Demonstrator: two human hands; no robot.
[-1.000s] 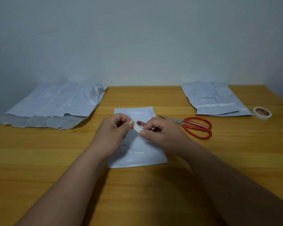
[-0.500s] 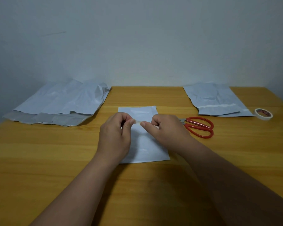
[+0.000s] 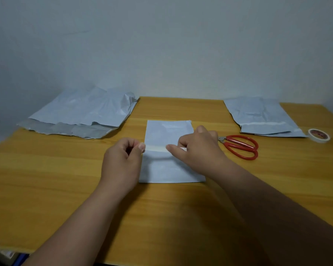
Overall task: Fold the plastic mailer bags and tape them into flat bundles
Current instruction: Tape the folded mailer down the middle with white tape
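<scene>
A folded white mailer bag [image 3: 169, 169] lies flat on the wooden table [image 3: 46, 179] in front of me. A strip of pale tape [image 3: 155, 147] stretches across it from left to right. My left hand [image 3: 123, 162] pinches the strip's free end at the bag's left edge. My right hand [image 3: 198, 150] grips the tape roll, which is mostly hidden under its fingers, over the bag's right side.
A pile of unfolded mailer bags [image 3: 81, 116] lies at the back left. Folded, taped bags [image 3: 261, 118] are stacked at the back right. Red-handled scissors [image 3: 240, 146] lie right of my right hand. A second tape roll [image 3: 319, 135] sits near the right edge.
My hands have drawn apart, and a strip of tape now spans the folded bag. The roll, visible between my fingers a second ago, is now covered by my right hand.
</scene>
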